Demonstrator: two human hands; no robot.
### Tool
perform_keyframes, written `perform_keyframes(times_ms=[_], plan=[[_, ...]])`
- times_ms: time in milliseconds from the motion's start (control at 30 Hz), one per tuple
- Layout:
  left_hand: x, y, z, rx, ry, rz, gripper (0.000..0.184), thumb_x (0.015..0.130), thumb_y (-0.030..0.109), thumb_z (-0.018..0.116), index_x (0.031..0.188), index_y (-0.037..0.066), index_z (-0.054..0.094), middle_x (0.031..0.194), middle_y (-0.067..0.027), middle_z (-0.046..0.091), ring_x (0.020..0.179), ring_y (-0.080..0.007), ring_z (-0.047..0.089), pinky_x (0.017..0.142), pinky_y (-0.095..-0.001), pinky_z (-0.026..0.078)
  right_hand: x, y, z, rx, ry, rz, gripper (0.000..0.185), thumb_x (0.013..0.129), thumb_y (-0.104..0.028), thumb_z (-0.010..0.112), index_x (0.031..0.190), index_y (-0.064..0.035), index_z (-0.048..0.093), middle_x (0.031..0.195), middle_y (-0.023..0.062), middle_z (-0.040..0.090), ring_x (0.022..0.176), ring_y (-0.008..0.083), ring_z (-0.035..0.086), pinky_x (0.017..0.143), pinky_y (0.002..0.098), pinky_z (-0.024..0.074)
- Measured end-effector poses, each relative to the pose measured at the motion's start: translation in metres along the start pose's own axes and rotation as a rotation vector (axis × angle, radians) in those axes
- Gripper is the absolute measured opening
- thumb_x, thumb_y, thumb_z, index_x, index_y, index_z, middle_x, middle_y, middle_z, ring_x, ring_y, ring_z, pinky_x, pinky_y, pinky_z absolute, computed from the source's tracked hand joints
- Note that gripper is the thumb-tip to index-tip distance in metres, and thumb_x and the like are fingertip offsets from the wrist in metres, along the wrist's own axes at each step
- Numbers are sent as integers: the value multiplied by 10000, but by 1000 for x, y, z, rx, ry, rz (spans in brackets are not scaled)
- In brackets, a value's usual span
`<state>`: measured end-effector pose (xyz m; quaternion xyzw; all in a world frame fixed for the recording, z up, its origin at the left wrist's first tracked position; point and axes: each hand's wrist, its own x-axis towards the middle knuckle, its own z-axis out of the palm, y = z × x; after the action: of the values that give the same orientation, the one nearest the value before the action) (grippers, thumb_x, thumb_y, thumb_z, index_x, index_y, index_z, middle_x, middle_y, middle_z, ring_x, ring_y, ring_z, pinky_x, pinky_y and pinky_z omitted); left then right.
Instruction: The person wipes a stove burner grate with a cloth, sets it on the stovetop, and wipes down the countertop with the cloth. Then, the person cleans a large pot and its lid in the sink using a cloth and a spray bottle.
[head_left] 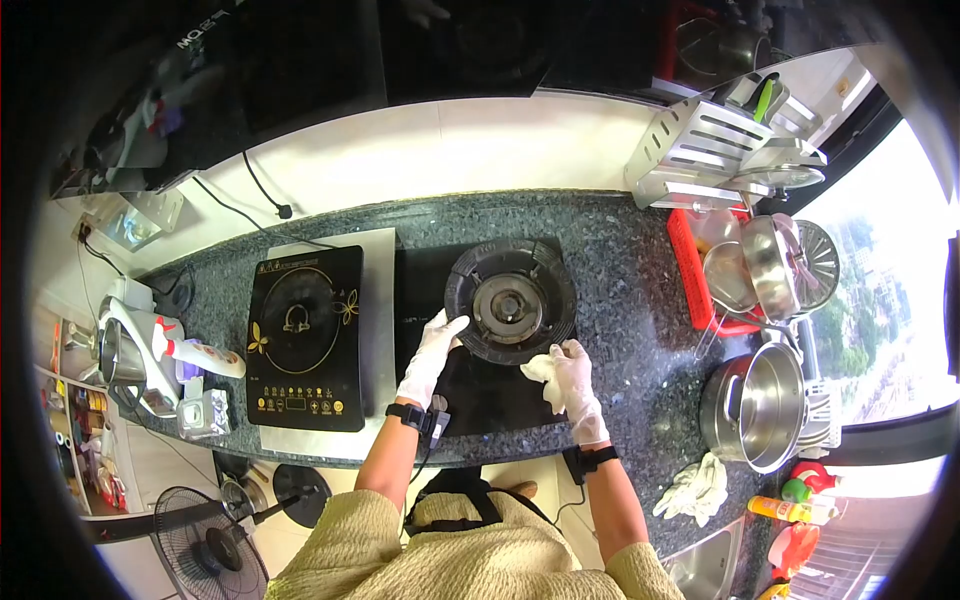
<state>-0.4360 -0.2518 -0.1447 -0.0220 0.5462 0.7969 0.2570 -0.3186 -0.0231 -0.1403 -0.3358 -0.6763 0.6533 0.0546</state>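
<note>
The round black burner [510, 303] sat on the dark glass stovetop [478, 400], set into the speckled counter [625, 300]. The two gloved hands were apart, one on each side of it: the left hand [432, 352] had its thumb at the near left rim, though whether it gripped could not be told, while the right hand [575, 377] was closed on a white cloth [541, 372] by the near right edge. Hands and cloth covered parts of that rim. To the left, an induction cooker [306, 340] lay on a pale board [379, 300], crowding that side, with a spray bottle [208, 357] beyond. Farther right stood a red basket [690, 270] of steelware, a large steel pot [714, 412] and a crumpled cloth [694, 491].
</note>
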Motion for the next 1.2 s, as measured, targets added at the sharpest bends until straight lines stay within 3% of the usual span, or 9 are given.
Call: perform_keyframes(times_ms=[733, 1133, 1200], plan=[[-7, 9, 2, -21, -11, -40, 414, 889, 103, 627, 1290, 44, 539, 1178, -58, 633, 1020, -148, 618, 901, -290, 497, -2, 0, 4, 42, 3, 16, 108, 934, -109, 590, 909, -8, 563, 776, 22, 579, 669, 96, 510, 586, 263, 445], [-4, 0, -7, -26, -4, -25, 405, 882, 117, 652, 1273, 59, 562, 1131, -38, 649, 945, -106, 631, 811, -258, 521, -15, -3, 8, 58, 3, 41, 98, 945, -107, 573, 937, -11, 559, 788, 16, 574, 695, 86, 498, 616, 252, 439], [-3, 2, -9, 6, -8, -60, 415, 881, 93, 642, 1284, 55, 549, 1164, -45, 637, 985, -132, 624, 852, -278, 515, -16, -4, 6, 46, 3, 45, 99, 947, -108, 570, 940, -10, 554, 790, 18, 575, 697, 87, 501, 616, 253, 440]])
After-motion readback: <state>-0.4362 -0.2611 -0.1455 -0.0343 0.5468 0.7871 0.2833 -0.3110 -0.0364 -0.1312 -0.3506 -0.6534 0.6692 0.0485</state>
